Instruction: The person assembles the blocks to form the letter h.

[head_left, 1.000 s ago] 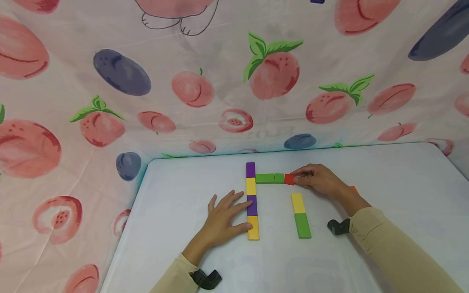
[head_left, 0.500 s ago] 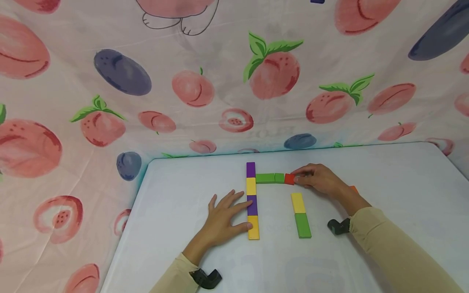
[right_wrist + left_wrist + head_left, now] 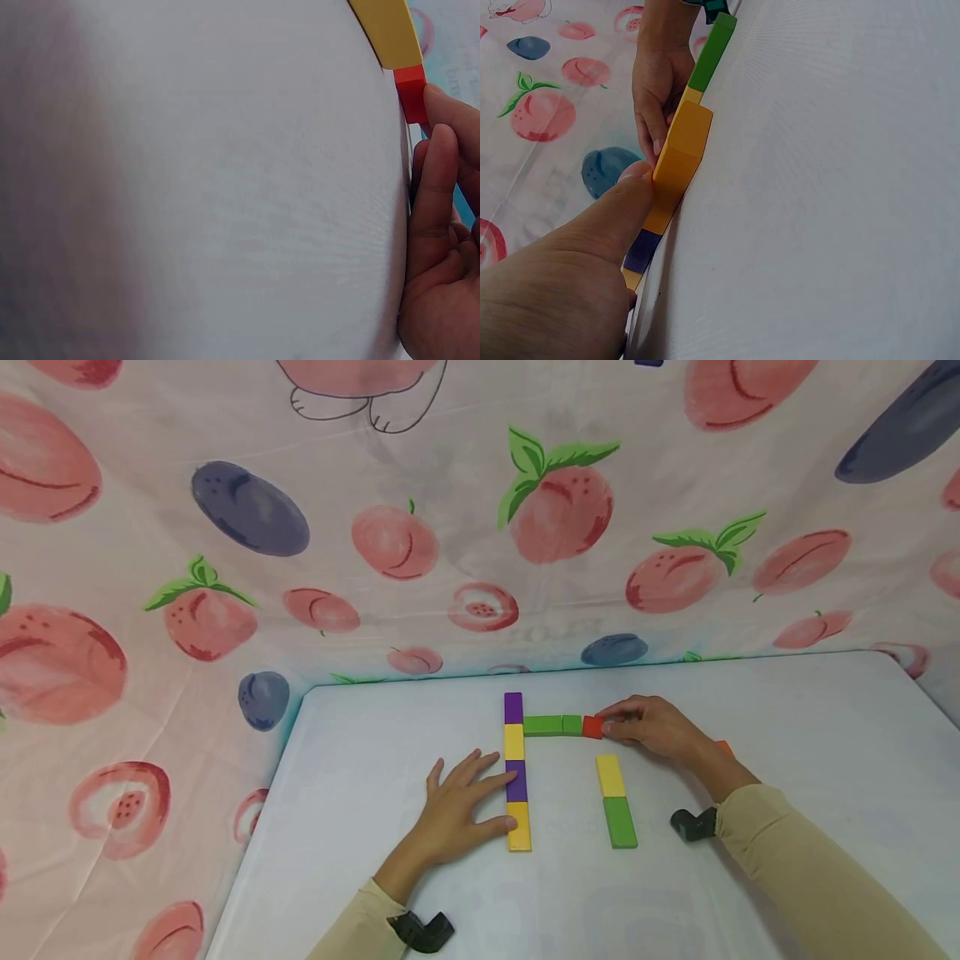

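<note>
A column of purple and yellow blocks lies end to end, with a yellow-orange block (image 3: 519, 837) nearest me. My left hand (image 3: 453, 814) lies along its left side, fingers spread; the thumb touches the yellow-orange block and the index fingertip rests on the lower purple block (image 3: 516, 785). From the upper yellow block (image 3: 513, 743) a row runs right: a long green block (image 3: 542, 726), a short green block (image 3: 572, 725) and a red block (image 3: 592, 727). My right hand (image 3: 652, 727) holds the red block at its right end with thumb and index finger, also seen in the right wrist view.
Below the red block, a yellow block (image 3: 611, 777) and a green block (image 3: 620, 823) form a slightly slanted line, apart from the row. An orange piece (image 3: 723, 747) shows partly behind the right wrist. Fruit-patterned cloth (image 3: 420, 610) rises behind the white table (image 3: 360, 718).
</note>
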Available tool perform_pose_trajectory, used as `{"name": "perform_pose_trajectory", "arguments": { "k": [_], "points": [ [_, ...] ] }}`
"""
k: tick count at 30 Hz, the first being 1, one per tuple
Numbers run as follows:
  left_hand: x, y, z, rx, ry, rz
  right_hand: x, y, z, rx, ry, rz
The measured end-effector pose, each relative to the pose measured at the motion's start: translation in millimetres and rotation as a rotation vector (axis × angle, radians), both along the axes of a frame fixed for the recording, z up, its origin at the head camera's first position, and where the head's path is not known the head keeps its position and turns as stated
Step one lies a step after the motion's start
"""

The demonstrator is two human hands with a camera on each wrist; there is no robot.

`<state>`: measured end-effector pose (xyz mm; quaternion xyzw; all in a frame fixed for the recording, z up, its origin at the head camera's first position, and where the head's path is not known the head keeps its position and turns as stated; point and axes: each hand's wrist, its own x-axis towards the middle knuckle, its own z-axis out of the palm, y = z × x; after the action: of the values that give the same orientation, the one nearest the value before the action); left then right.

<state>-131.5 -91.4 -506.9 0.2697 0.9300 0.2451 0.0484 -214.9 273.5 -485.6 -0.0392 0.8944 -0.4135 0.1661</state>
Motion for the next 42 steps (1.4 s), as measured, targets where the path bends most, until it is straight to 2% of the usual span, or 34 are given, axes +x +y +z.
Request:
{"name": "perform_pose_trajectory", "arguments": {
  "k": [17,28,38,42],
  "points": [
    [-0.2,1.0,1.0,0.001,-0.002,0.001,0.4,0,2.0,0.019,0.011,0.004],
    [-0.1,1.6,1.4,0.019,0.014,-0.012,-0.9,2,0.1,0.007,-0.025,-0.006],
    [0.6,0.1,1.2,0.015,-0.004,-0.005,9.1,2,8.9,-0.062,-0.092,-0.010],
    [1.1,-0.1,1.5,0.022,0.013,-0.006,17.0,8,15.1,-0.067,-0.067,-0.052]
  ]
}}
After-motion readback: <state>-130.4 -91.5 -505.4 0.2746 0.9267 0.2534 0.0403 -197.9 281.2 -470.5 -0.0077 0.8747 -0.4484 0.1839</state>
